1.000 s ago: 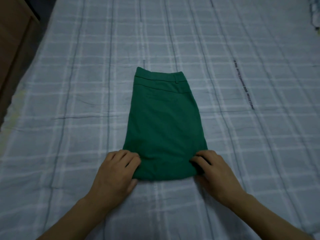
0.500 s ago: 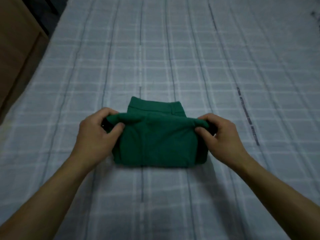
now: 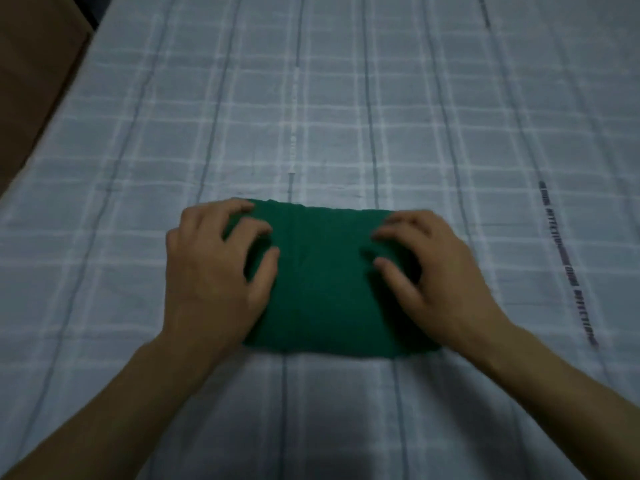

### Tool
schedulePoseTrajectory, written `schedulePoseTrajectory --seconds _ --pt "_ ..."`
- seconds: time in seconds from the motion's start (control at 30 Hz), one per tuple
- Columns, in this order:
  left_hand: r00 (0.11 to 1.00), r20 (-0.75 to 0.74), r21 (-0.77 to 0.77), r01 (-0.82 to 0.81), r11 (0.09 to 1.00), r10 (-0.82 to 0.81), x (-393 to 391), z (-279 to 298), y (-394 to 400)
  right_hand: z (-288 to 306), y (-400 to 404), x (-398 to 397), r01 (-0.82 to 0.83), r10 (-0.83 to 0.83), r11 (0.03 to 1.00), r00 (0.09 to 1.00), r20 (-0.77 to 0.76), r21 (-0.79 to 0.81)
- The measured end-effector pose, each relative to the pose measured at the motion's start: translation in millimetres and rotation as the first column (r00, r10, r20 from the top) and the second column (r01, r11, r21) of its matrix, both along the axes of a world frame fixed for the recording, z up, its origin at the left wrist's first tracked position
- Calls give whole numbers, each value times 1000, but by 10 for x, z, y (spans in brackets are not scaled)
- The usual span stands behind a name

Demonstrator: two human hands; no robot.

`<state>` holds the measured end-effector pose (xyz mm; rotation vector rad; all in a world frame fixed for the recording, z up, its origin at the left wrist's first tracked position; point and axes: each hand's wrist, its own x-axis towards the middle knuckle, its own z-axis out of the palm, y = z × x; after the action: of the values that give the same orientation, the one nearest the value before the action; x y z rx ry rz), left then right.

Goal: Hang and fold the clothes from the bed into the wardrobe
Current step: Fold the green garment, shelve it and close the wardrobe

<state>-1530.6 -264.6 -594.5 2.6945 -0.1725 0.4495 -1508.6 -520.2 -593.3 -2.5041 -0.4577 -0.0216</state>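
Green trousers (image 3: 325,278), folded into a compact rectangle, lie flat on the checked bed sheet (image 3: 346,98) in the middle of the view. My left hand (image 3: 214,271) rests on the left end of the bundle with its fingers spread and bent, fingertips touching the cloth. My right hand (image 3: 436,271) rests on the right end in the same way, slightly blurred. Both hands cover the side edges of the fold. Neither hand holds any cloth lifted.
The light blue checked sheet spreads on all sides of the bundle. A brown wooden surface (image 3: 31,81) borders the bed at the upper left. A line of dark printed lettering (image 3: 568,261) runs down the sheet at the right.
Both hands lifted the near end of the trousers, carried it forward over the waistband and laid it down. The hands now rest on top of the shorter bundle instead of pinching its edge.
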Motion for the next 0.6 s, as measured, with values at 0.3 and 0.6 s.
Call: schedulePoseTrajectory --seconds 0.3,0.6 --pt "889 -311 236 416 878 -337 -463 -211 122 -321 -100 -566 -334 298 892 941 -161 -304" --pt "929 -130 251 369 895 -347 -401 -101 156 -292 -144 -585 -119 148 968 982 120 -222"
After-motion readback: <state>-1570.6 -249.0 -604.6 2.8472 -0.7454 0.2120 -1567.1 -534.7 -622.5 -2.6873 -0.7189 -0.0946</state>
